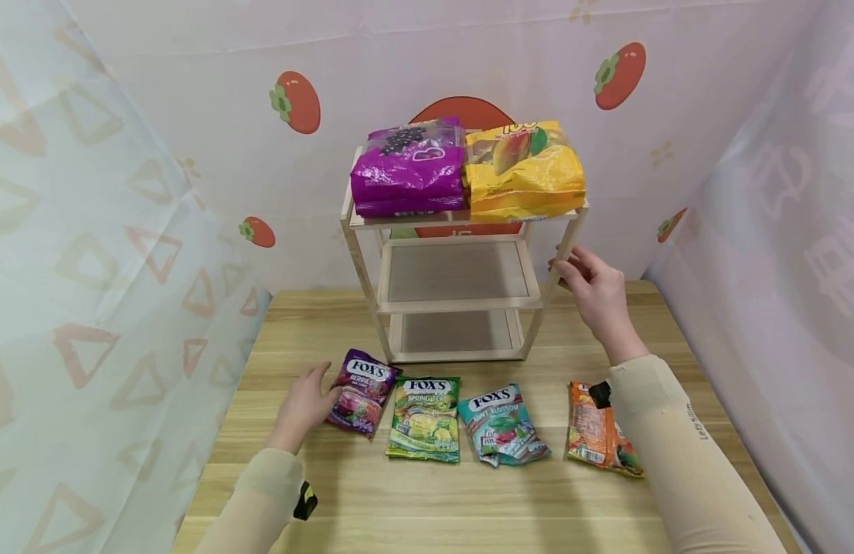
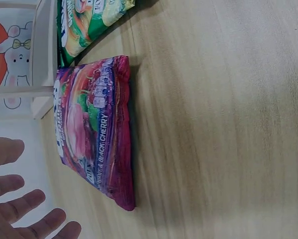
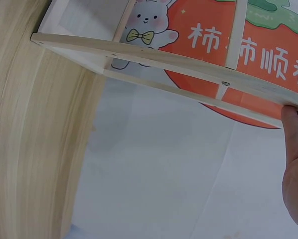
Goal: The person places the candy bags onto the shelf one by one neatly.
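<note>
Rack [image 1: 458, 305]: pale wood, three tiers, upright at the back of the table [image 1: 413, 512]. Right hand [image 1: 595, 291] at the rack's right front post, fairly high up, between top and middle tiers; its fingers and thumb grasp the post, some fingertips showing past the post's far edge. Right wrist view: one digit lies against the wood, the rest cut off by the frame edge.

Left hand [image 1: 305, 406] low, in front of the rack and to its left. Fingers released, spread, holding nothing. Nearest thing is the berries bag [image 1: 361, 392], purple, flat on the table just off the rack's left front foot, set askew. Head view has fingertips over its left edge; left wrist view shows a gap between the two.

Spring tea bag [image 1: 425, 422], green-yellow, directly in front of the rack, just beside the berries bag. Mint bag [image 1: 503, 425], teal, in front of the rack toward its right foot, slightly turned, lower edge crumpled. Orange bag [image 1: 593, 425] further out, in front and to the right of the rack, well apart from the other three; small-print panel and barcode face up, one side hidden by the right sleeve [image 1: 683, 462].

On the rack's top tier: purple pack [image 1: 408, 173] at left, yellow pack [image 1: 527, 173] at right, side by side, both plump.

Behind the rack, a pale backdrop [image 1: 385, 61] printed with red fruit.
</note>
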Demonstrator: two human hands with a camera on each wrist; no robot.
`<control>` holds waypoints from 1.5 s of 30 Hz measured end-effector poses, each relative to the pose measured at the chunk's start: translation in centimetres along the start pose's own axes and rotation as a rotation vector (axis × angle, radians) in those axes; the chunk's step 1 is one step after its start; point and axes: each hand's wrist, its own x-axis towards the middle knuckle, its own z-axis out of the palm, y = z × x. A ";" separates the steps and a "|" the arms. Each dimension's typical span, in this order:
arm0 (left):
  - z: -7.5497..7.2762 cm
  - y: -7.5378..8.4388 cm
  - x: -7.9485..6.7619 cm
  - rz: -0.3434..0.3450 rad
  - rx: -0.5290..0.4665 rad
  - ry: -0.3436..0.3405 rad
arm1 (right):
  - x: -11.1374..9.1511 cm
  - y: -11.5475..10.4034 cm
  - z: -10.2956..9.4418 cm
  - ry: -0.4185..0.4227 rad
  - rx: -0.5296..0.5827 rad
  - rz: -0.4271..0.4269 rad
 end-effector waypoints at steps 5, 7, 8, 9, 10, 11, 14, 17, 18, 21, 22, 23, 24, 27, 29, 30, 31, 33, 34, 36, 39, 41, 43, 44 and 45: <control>0.7 -0.5 0.2 -0.022 -0.028 -0.017 | 0.0 0.0 0.0 -0.007 -0.001 0.004; 1.0 -0.6 0.2 -0.027 -0.047 -0.026 | 0.0 0.0 0.0 -0.009 0.000 0.005; 1.1 -0.6 0.3 -0.032 -0.061 -0.033 | 0.0 0.0 0.1 -0.009 0.001 0.006; 1.2 -0.7 0.3 -0.034 -0.072 -0.037 | 0.0 0.0 0.1 -0.010 0.001 0.006; 1.3 -0.7 0.2 -0.040 -0.087 -0.044 | 0.0 0.0 0.1 -0.009 0.003 0.005; 1.4 -0.8 0.2 -0.045 -0.098 -0.050 | 0.0 0.0 0.1 -0.009 0.005 0.004; 1.9 -1.2 0.2 -0.057 -0.127 -0.064 | 0.0 0.1 0.0 -0.010 -0.002 -0.003; 2.3 -1.6 0.2 -0.065 -0.145 -0.073 | 0.0 0.1 0.0 -0.011 -0.003 -0.004; 2.5 -1.8 0.2 -0.069 -0.150 -0.074 | 0.0 0.2 0.0 -0.010 -0.002 -0.004; 2.9 -2.1 0.3 -0.082 -0.173 -0.070 | 0.0 0.2 0.0 -0.008 -0.001 -0.004; 3.1 -2.2 0.3 -0.086 -0.175 -0.069 | 0.0 0.1 0.0 -0.007 -0.002 -0.005; 3.2 -2.3 0.3 -0.092 -0.174 -0.069 | 0.0 0.1 0.0 -0.006 -0.004 -0.007; 3.3 -2.3 0.4 -0.099 -0.172 -0.068 | 0.0 0.1 0.0 -0.006 -0.004 -0.008; 3.7 -2.5 0.5 -0.111 -0.154 -0.064 | 0.0 0.1 0.0 -0.006 -0.008 -0.008; 3.9 -2.5 0.6 -0.117 -0.142 -0.060 | -0.1 0.1 0.0 -0.006 -0.015 -0.003; 4.0 -2.5 0.7 -0.121 -0.143 -0.058 | -0.1 0.1 0.0 -0.007 -0.019 0.000; 4.0 -2.5 0.7 -0.125 -0.144 -0.056 | -0.1 0.1 0.0 -0.006 -0.021 0.001; 4.1 -2.5 0.7 -0.136 -0.140 -0.056 | -0.2 0.1 0.0 -0.005 -0.021 0.002; 4.2 -2.5 0.7 -0.146 -0.142 -0.058 | -0.1 0.1 0.0 -0.004 -0.021 -0.001; 4.2 -2.5 0.6 -0.160 -0.139 -0.060 | -0.1 0.1 0.0 -0.003 -0.017 -0.006; 4.3 -2.3 0.5 -0.167 -0.125 -0.054 | -0.1 0.1 0.0 -0.001 -0.018 -0.009; 4.2 -2.0 0.4 -0.169 -0.116 -0.049 | -0.1 0.1 0.0 0.000 -0.019 -0.007; 4.2 -1.7 0.3 -0.170 -0.115 -0.043 | -0.1 0.1 0.0 0.001 -0.019 -0.007; 4.2 -1.6 0.2 -0.172 -0.118 -0.042 | -0.1 0.1 0.0 0.002 -0.017 -0.008; 4.1 -1.5 0.2 -0.174 -0.120 -0.040 | -0.1 0.1 0.0 0.002 -0.016 -0.010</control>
